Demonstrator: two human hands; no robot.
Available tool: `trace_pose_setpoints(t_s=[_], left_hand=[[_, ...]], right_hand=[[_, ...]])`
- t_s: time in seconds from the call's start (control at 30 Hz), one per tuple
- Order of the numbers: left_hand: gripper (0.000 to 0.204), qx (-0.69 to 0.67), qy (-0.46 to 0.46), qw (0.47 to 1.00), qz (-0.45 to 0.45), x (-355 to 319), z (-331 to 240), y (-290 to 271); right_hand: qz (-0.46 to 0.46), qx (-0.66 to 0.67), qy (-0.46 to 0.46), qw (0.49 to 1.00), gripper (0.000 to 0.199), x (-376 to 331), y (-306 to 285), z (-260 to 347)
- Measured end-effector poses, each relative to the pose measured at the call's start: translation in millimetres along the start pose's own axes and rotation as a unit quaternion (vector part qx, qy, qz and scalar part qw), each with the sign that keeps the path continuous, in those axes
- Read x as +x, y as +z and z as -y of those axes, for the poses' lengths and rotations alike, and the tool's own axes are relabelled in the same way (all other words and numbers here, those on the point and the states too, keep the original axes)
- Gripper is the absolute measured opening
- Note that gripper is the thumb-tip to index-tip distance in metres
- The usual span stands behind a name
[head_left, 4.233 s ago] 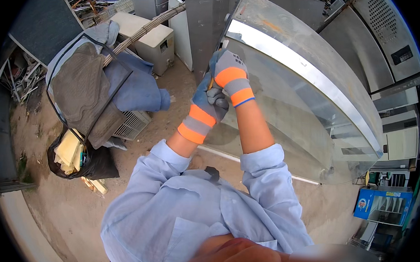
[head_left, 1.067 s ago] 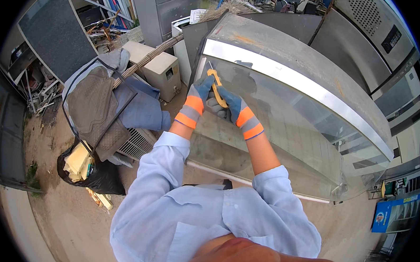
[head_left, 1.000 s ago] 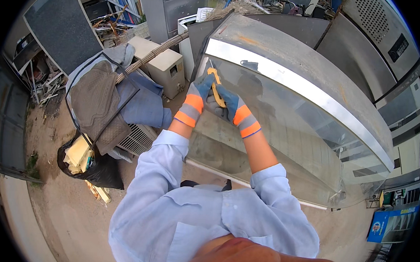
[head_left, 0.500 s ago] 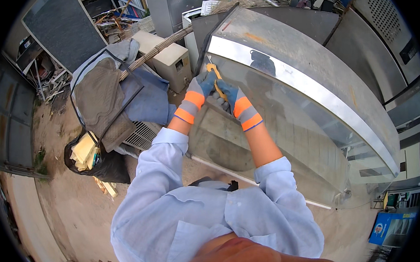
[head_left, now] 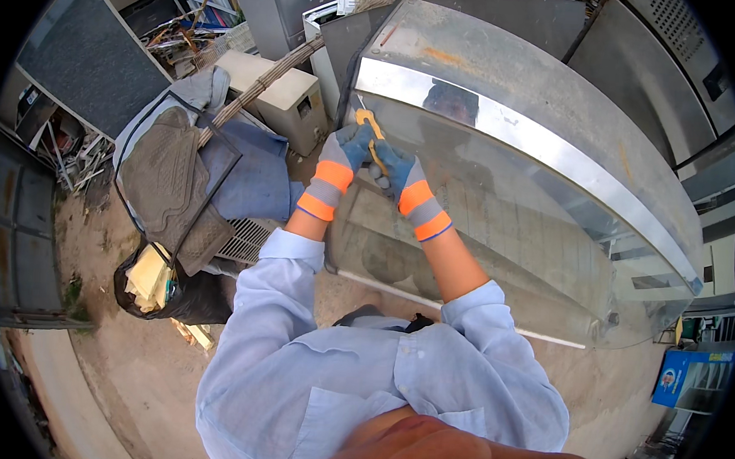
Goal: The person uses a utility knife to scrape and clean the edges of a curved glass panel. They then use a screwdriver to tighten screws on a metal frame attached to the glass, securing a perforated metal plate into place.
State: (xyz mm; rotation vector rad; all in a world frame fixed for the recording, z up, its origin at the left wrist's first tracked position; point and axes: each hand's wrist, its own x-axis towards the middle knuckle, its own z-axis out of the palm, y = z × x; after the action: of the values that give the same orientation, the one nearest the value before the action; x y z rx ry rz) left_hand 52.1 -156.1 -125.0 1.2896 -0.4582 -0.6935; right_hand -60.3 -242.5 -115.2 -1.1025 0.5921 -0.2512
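Observation:
Both my hands wear grey gloves with orange cuffs and meet at the upper left corner of a curved glass display case. My left hand and my right hand are closed around a yellow-handled tool, whose tip rests near the case's left edge, just under its shiny metal top strip. The tool's working end is partly hidden by my fingers. My pale blue shirt sleeves fill the lower middle of the view.
Left of the case lie a grey mat in a black frame, a blue cloth, a beige box unit and a black bag with yellow scraps. Steel cabinets stand behind, on bare dirt ground.
My hands with the tool have stayed at the case's upper left corner; the view has shifted slightly. Four seconds ago they were raised higher against the glass.

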Motion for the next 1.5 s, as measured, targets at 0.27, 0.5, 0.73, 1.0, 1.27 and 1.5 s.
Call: trace_pose_setpoints(t_s=[0.27, 0.5, 0.73, 1.0, 1.27, 1.5], left_hand=[[0.031, 0.059, 0.001, 0.998, 0.012, -6, -8, 4], [0.030, 0.196, 0.007, 0.980, 0.016, -5, -8, 11], [0.036, 0.337, 0.006, 0.941, 0.004, -18, -21, 38], [0.034, 0.417, 0.053, 0.907, -0.019, -7, 14, 57], [0.031, 0.344, 0.023, 0.937, 0.062, -22, 16, 98], [0.032, 0.348, 0.013, 0.934, 0.076, -37, 15, 147]], right_hand=[[-0.003, 0.033, -0.053, 0.998, 0.042, -5, 1, -20], [-0.010, 0.052, -0.052, 0.997, 0.040, -13, -11, -18], [-0.013, 0.057, -0.047, 0.997, 0.043, -22, -31, -19], [-0.031, 0.077, -0.063, 0.995, 0.044, -42, -58, -18], [-0.060, 0.085, -0.074, 0.992, 0.039, -65, -91, -11], [-0.048, 0.080, -0.070, 0.993, 0.045, -86, -135, -5]])
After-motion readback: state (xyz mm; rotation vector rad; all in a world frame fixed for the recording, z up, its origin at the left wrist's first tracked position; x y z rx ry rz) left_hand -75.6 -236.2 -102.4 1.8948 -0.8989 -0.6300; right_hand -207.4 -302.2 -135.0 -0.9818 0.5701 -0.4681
